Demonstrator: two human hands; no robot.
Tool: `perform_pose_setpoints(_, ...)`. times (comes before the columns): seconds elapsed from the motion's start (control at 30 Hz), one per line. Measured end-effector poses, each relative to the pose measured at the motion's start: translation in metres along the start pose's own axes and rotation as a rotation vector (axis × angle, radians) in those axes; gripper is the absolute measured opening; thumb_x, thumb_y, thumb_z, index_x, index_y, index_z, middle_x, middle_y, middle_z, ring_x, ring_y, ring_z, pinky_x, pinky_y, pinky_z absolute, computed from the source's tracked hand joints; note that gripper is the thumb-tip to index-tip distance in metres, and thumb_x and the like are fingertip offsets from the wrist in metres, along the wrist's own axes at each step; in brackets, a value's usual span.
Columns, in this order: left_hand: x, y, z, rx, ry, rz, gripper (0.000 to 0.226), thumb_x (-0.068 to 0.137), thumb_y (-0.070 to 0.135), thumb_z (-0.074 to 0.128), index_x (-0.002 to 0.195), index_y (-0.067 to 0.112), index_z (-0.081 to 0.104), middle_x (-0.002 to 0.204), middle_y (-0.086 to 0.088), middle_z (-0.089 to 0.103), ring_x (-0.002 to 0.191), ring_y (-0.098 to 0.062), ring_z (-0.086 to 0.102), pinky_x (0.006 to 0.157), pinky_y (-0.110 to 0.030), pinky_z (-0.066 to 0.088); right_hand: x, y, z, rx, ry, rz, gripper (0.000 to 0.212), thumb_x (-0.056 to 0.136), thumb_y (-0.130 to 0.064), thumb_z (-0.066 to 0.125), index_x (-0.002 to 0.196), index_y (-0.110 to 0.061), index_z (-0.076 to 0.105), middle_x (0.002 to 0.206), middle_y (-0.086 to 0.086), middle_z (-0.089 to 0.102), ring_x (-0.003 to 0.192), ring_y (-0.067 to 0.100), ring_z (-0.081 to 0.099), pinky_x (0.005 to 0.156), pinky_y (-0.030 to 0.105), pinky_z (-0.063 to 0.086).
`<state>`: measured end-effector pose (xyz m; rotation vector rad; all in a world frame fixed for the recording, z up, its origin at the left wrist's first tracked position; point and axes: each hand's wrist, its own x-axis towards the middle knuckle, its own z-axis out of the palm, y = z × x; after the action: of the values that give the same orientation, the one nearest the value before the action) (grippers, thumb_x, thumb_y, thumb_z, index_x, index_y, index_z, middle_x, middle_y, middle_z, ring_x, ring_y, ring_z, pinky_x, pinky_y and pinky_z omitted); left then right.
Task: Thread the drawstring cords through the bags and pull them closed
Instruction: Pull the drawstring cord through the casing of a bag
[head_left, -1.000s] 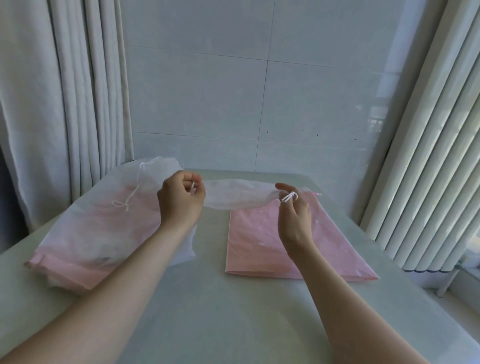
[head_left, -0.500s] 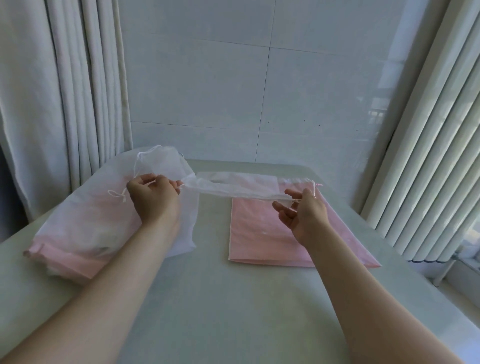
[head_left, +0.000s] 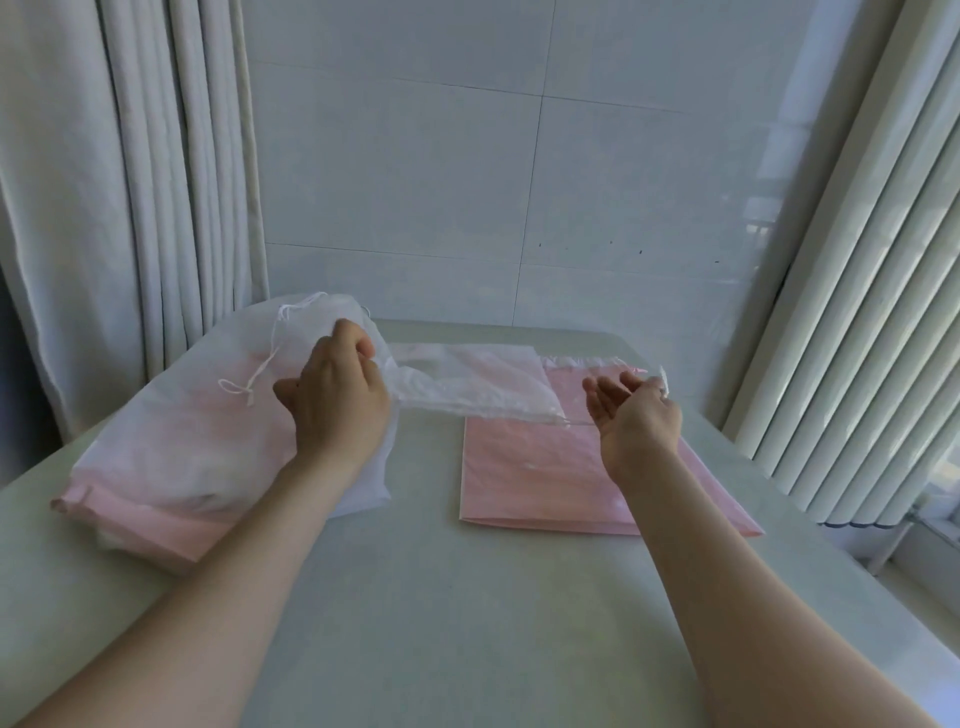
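Two hands, only one grip on the bag

Curled with knuckles up, the left hand (head_left: 337, 400) bunches its fingers round one end of a sheer white bag (head_left: 478, 389), which stretches rightward in a slack band above the table (head_left: 467, 623). Well apart from it, the right hand (head_left: 631, 415) is palm up with fingers straight and spread, gripping nothing that shows. The bag's loose far end hangs just beside it, not in it. A short bit of white cord (head_left: 663, 375) stands up behind that hand; whether it touches the thumb cannot be told.

Risks, as I judge them: with one end free, a pull from the left hand would drag the whole bag sideways instead of gathering its mouth. If the cord end is loose, it could slide back into the hem channel and need threading again. A sharp tug might tear the thin fabric.

Further out, the left wrist passes over a heap of white and pink bags (head_left: 156, 457), where a knotted cord (head_left: 249, 384) trails and could be caught by a sweep. Some flat pink bags (head_left: 545, 467) lie beneath, so a dropped end could tangle with the gathered hem (head_left: 582, 360) there
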<state>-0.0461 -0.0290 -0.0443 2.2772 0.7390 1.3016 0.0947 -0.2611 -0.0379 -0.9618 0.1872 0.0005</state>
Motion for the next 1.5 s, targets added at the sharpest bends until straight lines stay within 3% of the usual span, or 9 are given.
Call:
perform_pose_setpoints(0.13,-0.007,0.002,0.005,0.322,-0.137,0.044,0.021,0.095,0.027,0.052,0.084,0.017,0.066,0.098,-0.008,0.041,0.09,-0.032,0.046,0.078,-0.041,0.023,0.0,0.008,-0.002,-0.627,-0.142,-0.342,0.038,0.109,-0.015,0.031,0.092,-0.01,0.064,0.083,0.012,0.073,0.085,0.031,0.074,0.09,0.051,0.061)
perform_pose_setpoints(0.37,-0.001,-0.006,0.001,0.47,-0.014,0.098,0.032,0.097,0.022,0.06,0.078,0.002,0.075,0.105,-0.013,0.043,0.101,-0.036,0.046,0.081,-0.044,0.024,0.019,0.02,-0.025,-1.679,-0.44,-0.922,0.021,0.106,-0.003,0.045,0.12,-0.004,0.061,0.119,0.016,0.055,0.101,0.04,0.059,0.079,0.05,0.053)
perform_pose_setpoints(0.57,0.001,-0.019,0.0,0.572,0.022,0.025,0.016,0.092,0.008,0.065,0.078,0.006,0.073,0.108,-0.018,0.051,0.101,-0.038,0.047,0.089,-0.05,0.03,0.028,0.01,-0.036,-1.809,-0.219,-0.791,0.026,0.103,-0.001,0.039,0.11,0.002,0.064,0.117,0.021,0.05,0.094,0.038,0.055,0.087,0.044,0.05)
perform_pose_setpoints(0.67,-0.005,-0.013,0.002,0.588,0.042,0.102,0.024,0.094,0.016,0.063,0.075,0.008,0.074,0.104,-0.016,0.052,0.099,-0.037,0.047,0.086,-0.049,0.024,0.02,0.014,-0.033,-1.58,-0.249,-0.709,0.023,0.099,-0.005,0.05,0.12,-0.006,0.06,0.123,0.018,0.049,0.098,0.041,0.055,0.089,0.047,0.047)
perform_pose_setpoints(0.8,-0.012,-0.008,0.002,0.569,0.05,0.202,0.018,0.088,0.019,0.068,0.072,0.012,0.073,0.112,-0.014,0.054,0.103,-0.035,0.038,0.085,-0.049,0.023,-0.001,0.009,-0.02,-1.186,-0.297,-0.668,0.056,0.087,-0.017,0.064,0.139,-0.024,0.045,0.131,0.003,0.044,0.111,0.022,0.05,0.091,0.037,0.042)
perform_pose_setpoints(0.93,-0.017,-0.003,0.005,0.556,0.024,0.262,0.012,0.071,0.008,0.078,0.075,0.016,0.07,0.141,-0.014,0.044,0.121,-0.042,0.033,0.09,-0.052,0.022,-0.014,0.002,-0.011,-1.625,-0.081,-0.968,0.034,0.087,-0.005,0.053,0.12,-0.011,0.057,0.122,0.014,0.055,0.093,0.038,0.06,0.073,0.04,0.047)
perform_pose_setpoints(1.03,-0.02,0.003,0.006,0.557,0.017,0.288,0.022,0.063,0.0,0.078,0.074,0.017,0.071,0.145,-0.013,0.043,0.126,-0.042,0.031,0.088,-0.052,0.022,-0.024,-0.002,-0.006,-1.869,-0.011,-0.942,0.009,0.087,0.001,0.053,0.092,-0.006,0.055,0.095,0.013,0.054,0.083,0.036,0.061,0.067,0.038,0.045)
perform_pose_setpoints(1.3,-0.025,0.007,0.01,0.49,-0.064,0.352,0.02,0.088,0.032,0.066,0.077,0.018,0.076,0.095,-0.005,0.062,0.093,-0.034,0.048,0.075,-0.044,0.034,-0.028,-0.005,-0.005,-1.967,-0.055,-0.85,0.018,0.088,0.006,0.062,0.092,-0.009,0.052,0.092,0.008,0.048,0.077,0.028,0.053,0.062,0.035,0.045)
perform_pose_setpoints(1.5,-0.034,0.019,0.011,0.494,-0.293,0.359,0.031,0.103,0.049,0.055,0.101,0.019,0.064,0.102,-0.003,0.064,0.092,-0.031,0.068,0.07,-0.035,0.041,-0.022,-0.005,-0.005,-1.877,-0.161,-0.987,0.029,0.084,0.014,0.056,0.102,-0.008,0.053,0.09,0.007,0.052,0.088,0.033,0.065,0.062,0.038,0.045)
